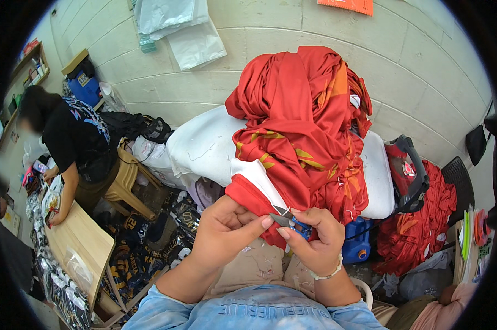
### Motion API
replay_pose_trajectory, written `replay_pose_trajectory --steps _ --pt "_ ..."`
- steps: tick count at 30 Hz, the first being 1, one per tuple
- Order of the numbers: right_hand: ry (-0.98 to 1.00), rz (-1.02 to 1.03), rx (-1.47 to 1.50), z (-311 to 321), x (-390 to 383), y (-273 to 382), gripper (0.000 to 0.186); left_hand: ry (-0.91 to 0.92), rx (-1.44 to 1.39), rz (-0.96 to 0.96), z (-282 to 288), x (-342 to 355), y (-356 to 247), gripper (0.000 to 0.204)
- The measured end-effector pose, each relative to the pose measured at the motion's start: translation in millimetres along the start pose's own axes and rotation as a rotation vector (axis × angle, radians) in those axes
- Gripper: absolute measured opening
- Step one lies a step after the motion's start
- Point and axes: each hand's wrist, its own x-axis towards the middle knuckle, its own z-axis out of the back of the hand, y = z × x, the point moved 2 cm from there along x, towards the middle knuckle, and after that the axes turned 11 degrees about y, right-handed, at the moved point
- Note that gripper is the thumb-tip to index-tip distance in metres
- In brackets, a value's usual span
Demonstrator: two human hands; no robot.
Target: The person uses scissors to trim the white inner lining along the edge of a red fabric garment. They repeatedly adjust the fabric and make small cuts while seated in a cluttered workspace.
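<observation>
My left hand [218, 234] is closed on the hem of a red garment [245, 195], its thumb and fingers pinching the cloth. A white inner side [254, 175] of the garment shows beside the hem. In my right hand [322, 236] is a small pair of thread snips [300, 225] with a blue handle. The metal blades lie at the garment's edge, close to my left thumb; whether they touch the cloth, I cannot tell. The garment is part of a big heap of shiny red cloth [281, 99] with yellow and orange patterns.
A white padded board [199, 146] bears the heap. A grey-black handled appliance [410, 176] stands at its right end, a blue container [359, 242] below. More red cloth [408, 236] lies right. Left, a person [75, 137] leans over a wooden table [80, 234] beside a plastic chair [128, 184].
</observation>
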Motion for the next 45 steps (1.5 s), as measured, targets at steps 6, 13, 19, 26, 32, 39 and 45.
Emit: replay_pose_trajectory --steps 6,13,19,26,32,39,45 --pt "0.032 -0.002 -0.07 2.8 -0.3 0.7 0.026 -0.028 0.011 0.015 0.3 -1.2 0.7 0.032" --pt "0.104 -0.426 0.64 -7.8 -19.0 -13.0 0.026 -0.036 -0.003 -0.008 1.0 3.9 3.6 0.03" --pt "0.16 -0.434 0.458 -9.2 -22.4 -22.6 0.024 -0.119 0.004 -0.024 11.8 6.6 0.6 0.028" --pt "0.043 -0.189 0.163 -5.5 -18.9 -6.8 0.029 -0.104 0.002 -0.042 7.9 6.1 3.6 0.029" --pt "0.045 -0.094 -0.001 0.2 -15.9 -2.5 0.031 -0.074 0.011 -0.039 6.2 6.3 3.7 0.029" --pt "0.011 -0.047 -0.008 -2.4 -7.8 1.1 0.03 -0.08 0.018 -0.004 1.4 4.8 6.6 0.029" --pt "0.019 -0.019 -0.052 -1.7 -0.6 3.9 0.03 -0.024 -0.016 -0.026 1.9 4.2 7.0 0.031"
